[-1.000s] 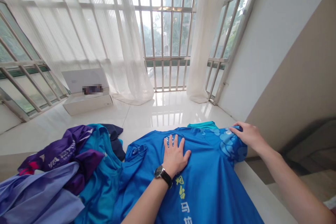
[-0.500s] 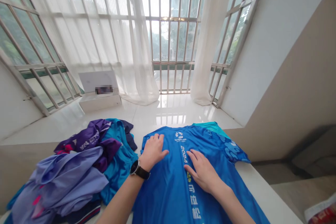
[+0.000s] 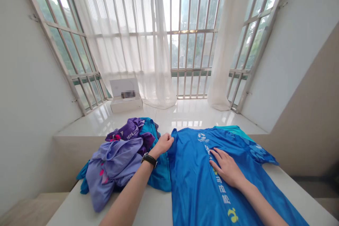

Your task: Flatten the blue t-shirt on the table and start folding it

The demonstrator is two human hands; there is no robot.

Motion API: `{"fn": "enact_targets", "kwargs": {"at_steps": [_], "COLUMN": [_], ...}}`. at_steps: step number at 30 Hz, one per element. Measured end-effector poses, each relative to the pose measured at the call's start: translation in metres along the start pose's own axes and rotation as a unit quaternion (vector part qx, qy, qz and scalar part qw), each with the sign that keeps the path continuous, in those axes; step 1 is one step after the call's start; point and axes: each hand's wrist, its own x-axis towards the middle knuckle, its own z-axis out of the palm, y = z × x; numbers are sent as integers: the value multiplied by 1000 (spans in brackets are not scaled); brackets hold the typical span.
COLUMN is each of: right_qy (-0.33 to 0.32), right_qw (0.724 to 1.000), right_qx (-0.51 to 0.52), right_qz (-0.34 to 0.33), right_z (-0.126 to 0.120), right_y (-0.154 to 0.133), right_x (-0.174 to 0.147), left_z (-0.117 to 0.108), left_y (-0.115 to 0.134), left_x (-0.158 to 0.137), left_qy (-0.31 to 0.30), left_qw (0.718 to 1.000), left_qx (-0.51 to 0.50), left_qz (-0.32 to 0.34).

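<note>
Blue and slick-looking, the sports jersey (image 3: 201,180) lies spread on the white surface (image 3: 156,208) in front of me, its collar pointing toward the window and white and yellow print running down its middle. My right hand (image 3: 227,169) rests flat on the chest of it, fingers stretched out and holding nothing, just pressing the cloth down. My left hand (image 3: 164,143), a black watch (image 3: 149,160) on the wrist, sits at the jersey's left shoulder with the fingers curled over the edge; whether they pinch the fabric I cannot tell. I judge this cloth to be light, thin and limp, likely slippery against the smooth top, so it would slide and wrinkle easily; the shoulder seams, sleeve ends and hem look like the best places to grip it. Just beside it on my left, touching its edge, sits a heap of clothes (image 3: 119,159) in purple, lilac and teal. Farther off, a white box (image 3: 126,95) stands on the glossy window ledge (image 3: 185,113) before sheer curtains (image 3: 137,42) and a barred window (image 3: 190,42)
</note>
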Motion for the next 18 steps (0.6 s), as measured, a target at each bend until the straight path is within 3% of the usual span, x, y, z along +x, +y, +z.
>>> {"fn": "enact_targets", "kwargs": {"at_steps": [4, 7, 12, 14, 18], "right_qy": [-5, -8, -22, -24, 25], "right_qw": [1000, 1000, 1000, 999, 997], "right_qx": [4, 1, 14, 32, 76], "right_qz": [0, 3, -1, -14, -16], "right_z": [1, 2, -5, -14, -40], "right_y": [2, 2, 0, -3, -9], "right_x": [1, 0, 2, 0, -30], "left_z": [-17, -23, -15, -5, 26], "left_y": [-10, -14, 1, 15, 35], "left_x": [-31, -58, -71, -64, -36], "left_qy": [85, 113, 163, 141, 16], "left_qw": [994, 988, 964, 972, 989], "left_qx": [28, 66, 205, 189, 131], "left_qz": [-57, -82, -46, 6, 63]}}
